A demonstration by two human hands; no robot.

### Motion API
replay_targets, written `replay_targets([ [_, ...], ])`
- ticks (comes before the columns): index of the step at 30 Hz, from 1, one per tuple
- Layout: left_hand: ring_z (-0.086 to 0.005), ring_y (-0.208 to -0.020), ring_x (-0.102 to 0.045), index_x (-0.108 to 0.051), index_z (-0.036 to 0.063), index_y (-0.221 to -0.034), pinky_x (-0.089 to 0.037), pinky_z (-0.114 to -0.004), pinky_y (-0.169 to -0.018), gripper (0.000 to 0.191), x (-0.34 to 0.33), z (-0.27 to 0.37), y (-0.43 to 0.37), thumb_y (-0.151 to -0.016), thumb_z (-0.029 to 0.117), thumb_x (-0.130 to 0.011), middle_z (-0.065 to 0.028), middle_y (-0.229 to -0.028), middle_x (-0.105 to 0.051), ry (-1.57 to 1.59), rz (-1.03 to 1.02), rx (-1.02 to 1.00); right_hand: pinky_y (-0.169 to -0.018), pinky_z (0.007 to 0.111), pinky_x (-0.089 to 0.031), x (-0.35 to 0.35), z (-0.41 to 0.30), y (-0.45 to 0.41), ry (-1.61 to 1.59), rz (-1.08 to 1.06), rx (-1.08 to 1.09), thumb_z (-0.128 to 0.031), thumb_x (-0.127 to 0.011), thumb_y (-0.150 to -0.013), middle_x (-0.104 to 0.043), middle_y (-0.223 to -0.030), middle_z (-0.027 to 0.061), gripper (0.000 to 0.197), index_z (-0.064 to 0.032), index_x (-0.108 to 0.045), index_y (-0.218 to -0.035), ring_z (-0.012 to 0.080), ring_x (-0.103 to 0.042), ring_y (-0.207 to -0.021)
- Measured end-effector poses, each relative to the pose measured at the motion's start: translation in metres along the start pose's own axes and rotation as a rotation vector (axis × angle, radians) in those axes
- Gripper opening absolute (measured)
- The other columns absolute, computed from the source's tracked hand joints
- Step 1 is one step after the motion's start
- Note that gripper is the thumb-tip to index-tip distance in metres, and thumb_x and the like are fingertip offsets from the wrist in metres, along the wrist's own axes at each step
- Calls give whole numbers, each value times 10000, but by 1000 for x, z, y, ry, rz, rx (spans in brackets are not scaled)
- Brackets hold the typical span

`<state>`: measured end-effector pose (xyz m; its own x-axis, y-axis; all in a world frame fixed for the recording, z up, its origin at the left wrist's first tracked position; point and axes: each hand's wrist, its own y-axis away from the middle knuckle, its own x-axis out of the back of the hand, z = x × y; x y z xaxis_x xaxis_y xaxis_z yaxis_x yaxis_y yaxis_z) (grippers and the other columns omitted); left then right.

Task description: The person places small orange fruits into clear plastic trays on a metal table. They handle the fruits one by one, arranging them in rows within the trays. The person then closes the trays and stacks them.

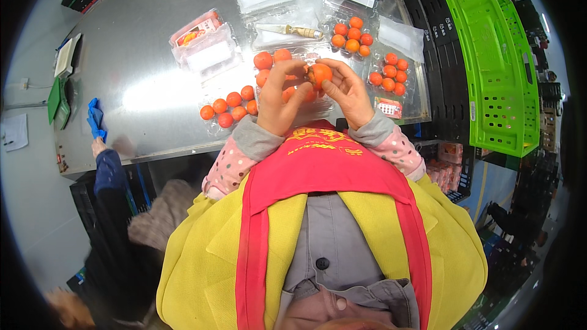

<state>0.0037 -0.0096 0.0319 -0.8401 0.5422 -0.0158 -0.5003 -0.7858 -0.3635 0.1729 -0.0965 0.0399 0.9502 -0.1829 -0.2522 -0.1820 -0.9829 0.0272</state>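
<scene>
Between my two hands is a small orange persimmon (322,74) with a dark brown calyx turned to the left. The fingers and thumb of my right hand (352,94) grip its right side. At the calyx side, the thumb and fingertips of my left hand (279,98) close around the fruit. Just below lies a clear plastic tray of persimmons (263,60), partly covered by my hands. More filled trays flank it, with persimmons (234,99) at the left, persimmons (353,33) at the upper right and persimmons (389,71) at the right.
A knife (302,31) lies on clear packaging beyond my hands. A labelled pack (197,32) rests on the steel table (151,23). Green crates (490,68) stand at the right. At the left, a co-worker's hand (98,145) holds a blue cloth-like item (95,119).
</scene>
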Motion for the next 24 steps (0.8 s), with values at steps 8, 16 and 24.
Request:
replay_targets([
  [8,-132,-955,-650,-599,4,-1165,-567,-271,-750,232,4,-2,1,-977,92,-701,-65,-1079,-631,-20,-26,226,-1076,346,-492,-7,-3,2,153,-52,72,-2,-707,-952,-570,-1366,135,536,11,-458,-1427,195,-584,-1270],
  [16,-105,-742,-629,-520,20,-1130,-551,-225,-567,133,2,-9,3,-1034,58,-605,-66,-1019,-607,317,-16,324,-1051,335,-522,-5,3,3,139,-57,34,13,-700,-949,-567,-1347,141,526,13,-455,-1415,207,-584,-1268],
  [24,-135,-889,-656,-524,4,-1174,-622,-268,-678,142,0,-7,3,-1046,48,-568,-88,-1116,-593,448,-21,295,-1070,339,-491,-6,6,0,103,-34,94,-20,-736,-939,-580,-1319,129,539,4,-470,-1407,197,-589,-1250],
])
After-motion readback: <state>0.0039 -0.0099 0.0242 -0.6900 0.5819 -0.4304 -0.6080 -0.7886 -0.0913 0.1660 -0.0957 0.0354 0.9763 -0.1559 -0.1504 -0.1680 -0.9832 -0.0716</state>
